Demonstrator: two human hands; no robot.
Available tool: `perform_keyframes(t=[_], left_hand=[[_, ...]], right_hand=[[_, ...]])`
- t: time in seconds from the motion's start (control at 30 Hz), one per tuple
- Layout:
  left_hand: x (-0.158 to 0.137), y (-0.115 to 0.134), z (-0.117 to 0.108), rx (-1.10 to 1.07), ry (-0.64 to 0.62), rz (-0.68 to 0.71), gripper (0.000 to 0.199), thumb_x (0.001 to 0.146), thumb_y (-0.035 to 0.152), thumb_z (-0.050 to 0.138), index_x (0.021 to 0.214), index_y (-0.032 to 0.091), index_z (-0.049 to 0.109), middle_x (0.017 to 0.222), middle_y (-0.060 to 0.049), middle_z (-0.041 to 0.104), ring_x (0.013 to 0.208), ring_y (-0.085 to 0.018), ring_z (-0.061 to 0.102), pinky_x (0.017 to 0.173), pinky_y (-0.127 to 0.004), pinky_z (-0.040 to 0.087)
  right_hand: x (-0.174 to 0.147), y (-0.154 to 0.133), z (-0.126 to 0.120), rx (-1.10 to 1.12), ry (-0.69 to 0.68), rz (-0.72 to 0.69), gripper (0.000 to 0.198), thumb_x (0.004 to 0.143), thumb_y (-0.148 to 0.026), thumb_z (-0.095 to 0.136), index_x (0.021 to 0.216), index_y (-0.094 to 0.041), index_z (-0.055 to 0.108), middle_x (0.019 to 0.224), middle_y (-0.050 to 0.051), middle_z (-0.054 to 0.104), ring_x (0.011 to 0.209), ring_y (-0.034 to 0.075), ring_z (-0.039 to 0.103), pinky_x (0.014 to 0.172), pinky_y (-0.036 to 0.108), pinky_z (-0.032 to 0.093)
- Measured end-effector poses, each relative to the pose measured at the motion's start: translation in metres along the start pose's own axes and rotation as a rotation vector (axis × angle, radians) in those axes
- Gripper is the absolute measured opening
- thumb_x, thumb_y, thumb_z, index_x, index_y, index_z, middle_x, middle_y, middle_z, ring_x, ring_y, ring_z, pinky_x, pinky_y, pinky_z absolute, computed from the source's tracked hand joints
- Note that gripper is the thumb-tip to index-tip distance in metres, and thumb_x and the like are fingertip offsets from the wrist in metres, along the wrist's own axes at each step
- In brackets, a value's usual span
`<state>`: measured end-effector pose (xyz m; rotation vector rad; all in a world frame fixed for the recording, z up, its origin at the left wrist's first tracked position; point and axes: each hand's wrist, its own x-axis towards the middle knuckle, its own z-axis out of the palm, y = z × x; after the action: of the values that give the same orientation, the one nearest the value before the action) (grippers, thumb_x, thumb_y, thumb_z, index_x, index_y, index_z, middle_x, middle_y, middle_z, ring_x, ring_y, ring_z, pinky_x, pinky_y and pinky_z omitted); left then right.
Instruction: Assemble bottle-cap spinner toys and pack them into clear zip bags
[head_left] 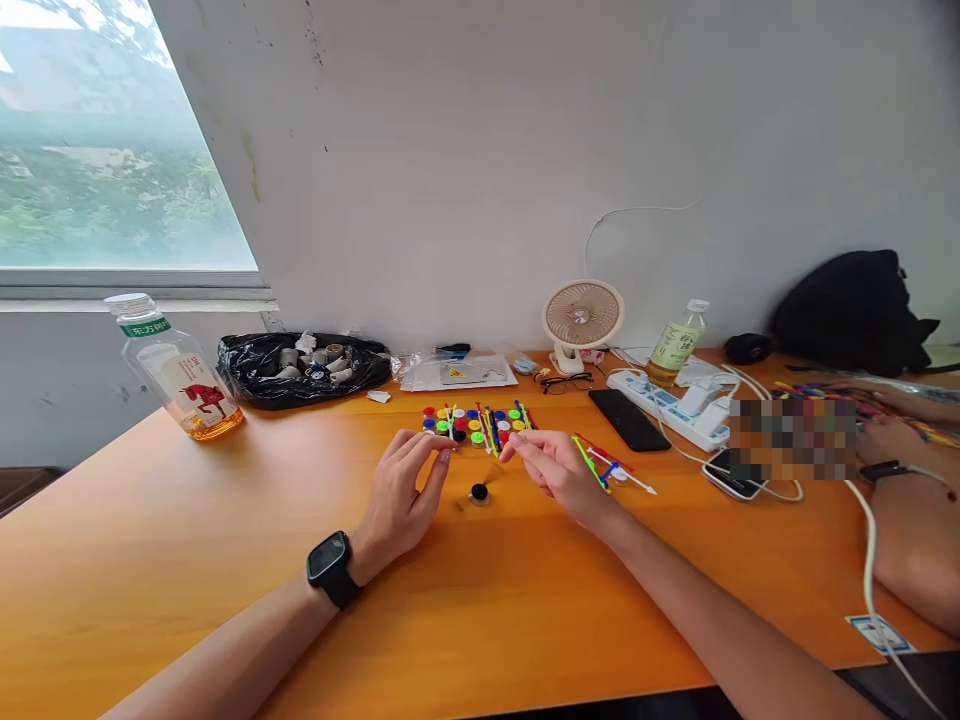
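Observation:
A small black round cap on a pale base (478, 493) sits on the wooden table between my hands. My left hand (409, 490) has thumb and forefinger nearly together at the left end of a cluster of coloured round pieces (476, 425); whatever is in this pinch is hidden or too small to name. To the right of the black piece, my right hand (559, 472) is closed, fingertips pinched together, and what they hold cannot be made out. Thin coloured plastic sticks (490, 432) lie across the cluster. More sticks with arrow-like ends (630, 475) rest beyond my right wrist.
A tea bottle (180, 375) stands left, near a black bag of grey pieces (315, 370). Along the back are a fan (583, 315), glasses (566, 383) and another bottle (677, 345). A phone (628, 420), power strip (667, 408) and another person's arm (911, 530) occupy the right.

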<state>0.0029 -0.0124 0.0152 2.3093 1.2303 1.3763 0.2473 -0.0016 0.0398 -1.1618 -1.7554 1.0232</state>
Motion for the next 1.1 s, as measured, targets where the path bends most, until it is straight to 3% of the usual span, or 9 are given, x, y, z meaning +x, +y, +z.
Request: perform_keyframes(t=[0.2, 0.47, 0.53, 0.6, 0.7, 0.8, 0.87, 0.97, 1.1], left_hand=[[0.001, -0.003, 0.001, -0.008, -0.02, -0.016, 0.019, 0.108, 0.03, 0.048, 0.109, 0.023, 0.066, 0.103, -0.006, 0.072, 0.099, -0.023, 0.061, 0.087, -0.036, 0.05], [0.004, -0.01, 0.002, -0.062, -0.003, -0.081, 0.021, 0.108, 0.032, 0.049, 0.107, 0.023, 0.067, 0.101, -0.005, 0.072, 0.097, -0.023, 0.062, 0.085, -0.036, 0.049], [0.003, -0.01, 0.002, -0.076, -0.001, -0.095, 0.021, 0.108, 0.033, 0.049, 0.106, 0.023, 0.068, 0.1, -0.005, 0.072, 0.096, -0.023, 0.062, 0.084, -0.035, 0.049], [0.002, -0.01, 0.003, -0.089, 0.006, -0.111, 0.022, 0.108, 0.033, 0.049, 0.105, 0.023, 0.068, 0.1, -0.005, 0.072, 0.096, -0.022, 0.062, 0.084, -0.035, 0.049], [0.0, -0.01, 0.004, -0.12, -0.009, -0.136, 0.023, 0.108, 0.034, 0.049, 0.105, 0.023, 0.069, 0.1, -0.005, 0.071, 0.097, -0.022, 0.062, 0.086, -0.035, 0.05], [-0.001, -0.01, 0.005, -0.139, -0.038, -0.15, 0.024, 0.108, 0.035, 0.049, 0.107, 0.024, 0.07, 0.103, -0.005, 0.072, 0.099, -0.022, 0.062, 0.088, -0.036, 0.05], [0.0, -0.01, 0.005, -0.14, -0.037, -0.151, 0.026, 0.108, 0.037, 0.047, 0.108, 0.024, 0.071, 0.103, -0.006, 0.072, 0.099, -0.023, 0.062, 0.088, -0.037, 0.051], [0.001, -0.009, 0.004, -0.142, -0.024, -0.152, 0.028, 0.109, 0.038, 0.047, 0.108, 0.024, 0.071, 0.103, -0.006, 0.073, 0.099, -0.023, 0.063, 0.087, -0.038, 0.051], [0.002, -0.01, 0.004, -0.15, -0.028, -0.158, 0.028, 0.108, 0.037, 0.048, 0.109, 0.025, 0.072, 0.103, -0.005, 0.074, 0.098, -0.023, 0.063, 0.087, -0.037, 0.051]], right_hand=[[0.004, 0.008, -0.002, -0.082, 0.088, -0.06, 0.051, 0.096, -0.069, 0.055, 0.084, -0.02, 0.063, 0.059, -0.005, 0.034, 0.052, 0.012, 0.027, 0.051, 0.029, 0.019], [-0.001, 0.005, 0.008, -0.681, 0.124, -0.165, 0.037, 0.103, -0.054, 0.051, 0.087, -0.025, 0.066, 0.054, -0.002, 0.048, 0.051, 0.017, 0.049, 0.058, 0.03, 0.029], [0.001, 0.003, -0.001, -0.758, 0.152, -0.187, 0.033, 0.103, -0.05, 0.05, 0.091, -0.025, 0.067, 0.067, 0.002, 0.062, 0.062, 0.02, 0.059, 0.062, 0.031, 0.035], [0.003, 0.004, -0.02, -0.856, 0.185, -0.213, 0.029, 0.102, -0.047, 0.052, 0.101, -0.024, 0.069, 0.092, 0.008, 0.073, 0.083, 0.025, 0.067, 0.073, 0.033, 0.043], [0.0, 0.013, -0.055, -1.024, 0.2, -0.169, 0.049, 0.098, -0.05, 0.056, 0.139, -0.023, 0.06, 0.127, 0.015, 0.069, 0.117, 0.035, 0.063, 0.096, 0.043, 0.048], [-0.012, 0.028, -0.083, -1.101, 0.124, 0.004, 0.075, 0.098, -0.06, 0.052, 0.162, -0.025, 0.036, 0.145, 0.018, 0.059, 0.129, 0.04, 0.058, 0.103, 0.055, 0.048], [-0.025, 0.037, -0.091, -1.07, 0.016, 0.025, 0.074, 0.099, -0.064, 0.049, 0.163, -0.031, 0.035, 0.156, 0.016, 0.051, 0.141, 0.039, 0.05, 0.111, 0.058, 0.045], [-0.046, 0.047, -0.093, -0.964, -0.131, -0.015, 0.057, 0.103, -0.06, 0.046, 0.155, -0.036, 0.049, 0.164, 0.01, 0.044, 0.15, 0.034, 0.043, 0.121, 0.055, 0.039], [-0.074, 0.052, -0.09, -0.887, -0.052, -0.045, 0.044, 0.107, -0.051, 0.042, 0.14, -0.032, 0.064, 0.16, 0.009, 0.049, 0.146, 0.031, 0.048, 0.122, 0.054, 0.041]])
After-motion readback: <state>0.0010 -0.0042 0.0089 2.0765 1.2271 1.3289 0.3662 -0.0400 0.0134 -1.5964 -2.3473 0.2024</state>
